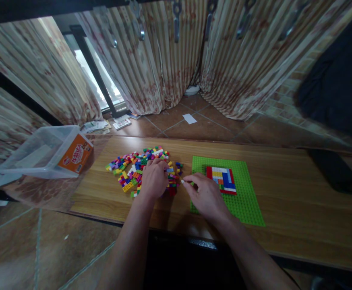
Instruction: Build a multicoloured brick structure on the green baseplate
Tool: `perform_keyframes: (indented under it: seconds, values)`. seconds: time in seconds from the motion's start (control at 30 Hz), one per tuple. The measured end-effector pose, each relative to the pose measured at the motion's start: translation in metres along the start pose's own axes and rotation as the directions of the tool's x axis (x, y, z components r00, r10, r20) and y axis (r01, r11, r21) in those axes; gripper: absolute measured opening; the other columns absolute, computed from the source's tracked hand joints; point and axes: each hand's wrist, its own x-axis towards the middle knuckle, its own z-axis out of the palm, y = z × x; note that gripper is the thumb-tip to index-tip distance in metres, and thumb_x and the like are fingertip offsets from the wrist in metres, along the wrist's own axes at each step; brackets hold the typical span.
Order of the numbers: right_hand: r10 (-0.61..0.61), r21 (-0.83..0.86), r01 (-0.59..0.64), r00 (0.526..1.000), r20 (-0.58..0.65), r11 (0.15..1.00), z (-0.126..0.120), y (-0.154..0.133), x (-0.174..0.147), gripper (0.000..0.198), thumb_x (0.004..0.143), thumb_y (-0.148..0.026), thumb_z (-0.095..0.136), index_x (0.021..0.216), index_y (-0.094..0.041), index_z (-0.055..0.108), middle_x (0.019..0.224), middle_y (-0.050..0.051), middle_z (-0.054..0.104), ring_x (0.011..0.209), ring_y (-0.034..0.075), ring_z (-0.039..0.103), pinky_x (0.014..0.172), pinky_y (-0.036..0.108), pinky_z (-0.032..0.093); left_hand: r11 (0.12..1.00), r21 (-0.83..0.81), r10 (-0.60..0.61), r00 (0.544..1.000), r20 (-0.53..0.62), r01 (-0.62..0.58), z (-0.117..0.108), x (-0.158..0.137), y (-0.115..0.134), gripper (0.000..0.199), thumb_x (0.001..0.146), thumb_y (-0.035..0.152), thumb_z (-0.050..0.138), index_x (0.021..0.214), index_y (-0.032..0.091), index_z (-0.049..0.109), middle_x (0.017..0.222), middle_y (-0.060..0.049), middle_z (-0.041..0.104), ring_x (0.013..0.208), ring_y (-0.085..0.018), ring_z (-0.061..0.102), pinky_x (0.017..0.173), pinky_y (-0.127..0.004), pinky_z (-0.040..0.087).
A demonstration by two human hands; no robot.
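My left hand (154, 180) reaches over a heap of loose building bricks (138, 166) in many colours. Its fingers bend down among the bricks, and the fingertips are mostly hidden. My right hand (205, 194) is closed in a pinch on a small white brick (182, 181), just past the left side of a green baseplate (245, 207). On that plate sits a flat rectangle of bricks (226, 181), with a red and white border and blue, yellow, orange and green inside. Part of the plate is hidden by my right hand and wrist.
Everything lies on a long wooden table (287, 193). A clear plastic box (43, 153) with an orange label stands at its left end. A dark flat object (339, 171) lies to the right. Striped curtains (152, 60) hang behind the table.
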Motion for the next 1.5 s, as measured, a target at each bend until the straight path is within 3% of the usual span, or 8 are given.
perform_keyframes:
  seconds: [0.2, 0.33, 0.5, 0.6, 0.77, 1.07, 1.27, 1.5]
  values:
    - [-0.006, -0.004, 0.006, 1.0, 0.001, 1.0, 0.001, 0.0, 0.0, 0.018, 0.09, -0.024, 0.052, 0.092, -0.021, 0.07, 0.088, 0.004, 0.068, 0.078, 0.017, 0.061, 0.072, 0.029, 0.044, 1.0, -0.021, -0.009, 1.0, -0.022, 0.009, -0.001, 0.002, 0.0, 0.019, 0.081, 0.012, 0.047, 0.085, 0.017, 0.065, 0.099, -0.01, 0.067, 0.095, -0.025, 0.058, 0.091, -0.042, 0.045]
    - [0.001, 0.043, 0.001, 0.999, -0.047, 0.999, 0.0, -0.001, 0.001, 0.018, 0.089, -0.023, 0.052, 0.096, -0.02, 0.069, 0.092, 0.004, 0.069, 0.078, 0.017, 0.061, 0.074, 0.03, 0.045, 0.963, -0.269, 0.027, 0.999, -0.033, -0.035, -0.002, 0.003, -0.002, 0.015, 0.083, 0.014, 0.049, 0.087, 0.018, 0.063, 0.097, -0.007, 0.068, 0.095, -0.022, 0.06, 0.09, -0.037, 0.046]
    - [0.06, 0.209, -0.018, 0.978, -0.199, 0.978, -0.006, -0.005, 0.002, 0.028, 0.088, -0.027, 0.054, 0.113, -0.02, 0.064, 0.098, 0.005, 0.068, 0.065, 0.013, 0.057, 0.067, 0.029, 0.048, 0.622, -0.783, 0.137, 0.983, 0.122, 0.01, -0.01, 0.0, 0.009, 0.016, 0.084, 0.03, 0.057, 0.091, 0.016, 0.062, 0.086, -0.004, 0.067, 0.08, -0.016, 0.061, 0.075, -0.028, 0.049]
    - [0.063, 0.351, 0.018, 0.974, -0.216, 0.936, -0.009, -0.007, 0.003, 0.03, 0.087, -0.028, 0.056, 0.115, -0.02, 0.063, 0.099, 0.005, 0.068, 0.066, 0.012, 0.058, 0.065, 0.027, 0.049, 0.419, -0.898, 0.176, 0.959, 0.224, 0.133, -0.014, -0.003, 0.017, 0.021, 0.082, 0.033, 0.061, 0.094, 0.015, 0.061, 0.081, -0.003, 0.066, 0.074, -0.014, 0.061, 0.071, -0.027, 0.05]
    - [0.024, 0.396, 0.073, 0.972, -0.235, 0.915, -0.011, -0.009, 0.003, 0.017, 0.087, -0.027, 0.057, 0.097, -0.021, 0.069, 0.09, 0.003, 0.07, 0.078, 0.015, 0.063, 0.071, 0.027, 0.049, 0.31, -0.906, 0.173, 0.92, 0.351, 0.287, -0.016, -0.005, 0.021, 0.027, 0.081, 0.037, 0.064, 0.094, 0.014, 0.065, 0.076, -0.003, 0.067, 0.069, -0.011, 0.061, 0.067, -0.024, 0.049]
    - [-0.058, 0.162, 0.095, 0.974, -0.217, 0.982, -0.01, -0.01, -0.003, 0.015, 0.087, -0.026, 0.056, 0.08, -0.021, 0.068, 0.073, 0.001, 0.067, 0.065, 0.014, 0.06, 0.064, 0.026, 0.045, 0.315, -0.864, 0.154, 0.877, 0.455, 0.393, -0.009, -0.007, 0.024, 0.04, 0.075, 0.051, 0.067, 0.078, 0.012, 0.064, 0.066, -0.003, 0.065, 0.058, -0.008, 0.058, 0.054, -0.017, 0.044]
    - [-0.055, 0.256, 0.107, 0.978, -0.203, 0.961, -0.008, -0.01, -0.004, 0.017, 0.087, -0.033, 0.057, 0.081, -0.021, 0.068, 0.077, 0.002, 0.07, 0.069, 0.016, 0.063, 0.065, 0.028, 0.049, 0.196, -0.872, 0.187, 0.856, 0.482, 0.449, -0.012, -0.011, 0.021, 0.047, 0.069, 0.056, 0.072, 0.076, 0.01, 0.065, 0.062, -0.004, 0.065, 0.052, -0.007, 0.056, 0.052, -0.018, 0.045]
    - [0.101, 0.465, 0.019, 0.968, -0.231, 0.885, 0.001, -0.009, -0.004, 0.019, 0.084, -0.037, 0.062, 0.085, -0.02, 0.069, 0.076, 0.003, 0.071, 0.068, 0.017, 0.066, 0.065, 0.029, 0.053, 0.042, -0.88, 0.172, 0.865, 0.472, 0.472, -0.015, -0.013, 0.012, 0.047, 0.064, 0.049, 0.078, 0.086, 0.009, 0.068, 0.069, -0.005, 0.067, 0.06, -0.01, 0.061, 0.059, -0.021, 0.048]
